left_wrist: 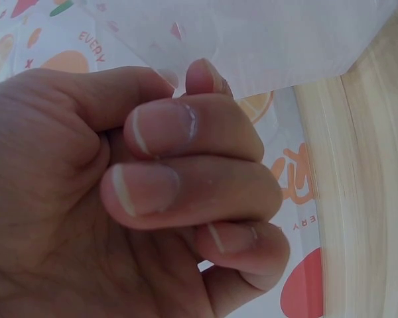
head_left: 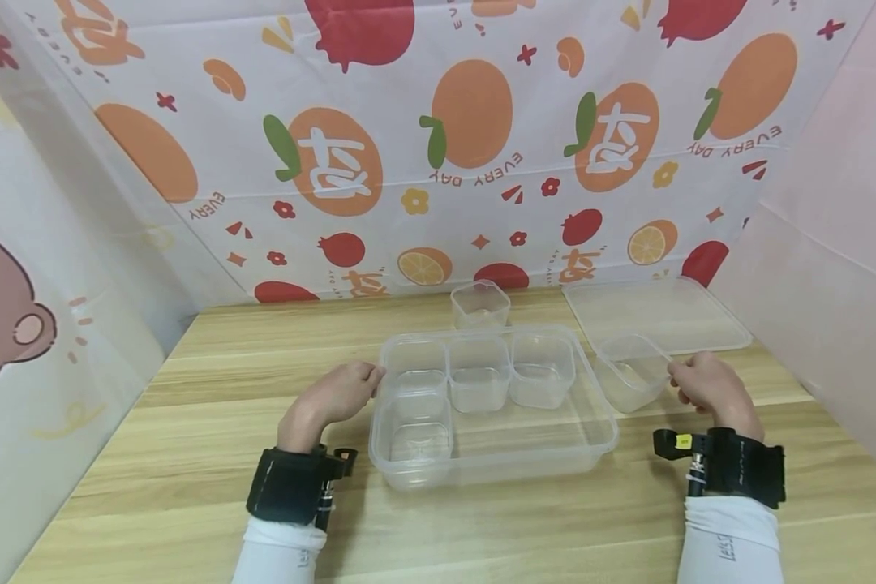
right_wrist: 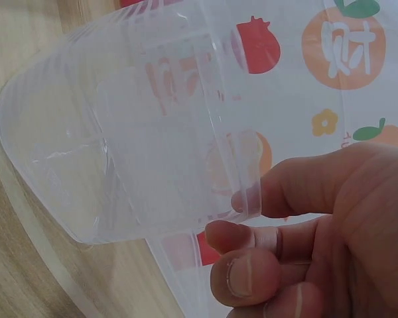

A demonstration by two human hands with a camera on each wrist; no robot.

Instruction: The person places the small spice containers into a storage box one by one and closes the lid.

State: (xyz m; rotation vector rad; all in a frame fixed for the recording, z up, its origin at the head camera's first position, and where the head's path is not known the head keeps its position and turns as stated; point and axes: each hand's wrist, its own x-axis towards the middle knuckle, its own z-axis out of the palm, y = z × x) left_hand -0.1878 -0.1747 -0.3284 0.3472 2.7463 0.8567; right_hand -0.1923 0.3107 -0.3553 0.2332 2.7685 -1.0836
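Observation:
A large clear plastic box [head_left: 496, 469] stands on the table, with several small clear tubs [head_left: 479, 389] inside along its back and left side. My left hand [head_left: 343, 391] pinches the box's left rim between thumb and index finger; its other fingers are curled, as the left wrist view shows. To the right of the box, my right hand [head_left: 711, 385] pinches the rim of another small clear tub [right_wrist: 166, 146]. That tub [head_left: 631, 381] is tilted, close beside the box's right wall. The front right part of the box shows its bare bottom.
A further small clear tub [head_left: 480, 304] stands behind the box, near the back wall. At the back right lies a flat clear lid [head_left: 657, 312]. A fruit-print cloth [head_left: 409, 162] hangs behind the wooden table [head_left: 263, 349], with plain cloth at both sides.

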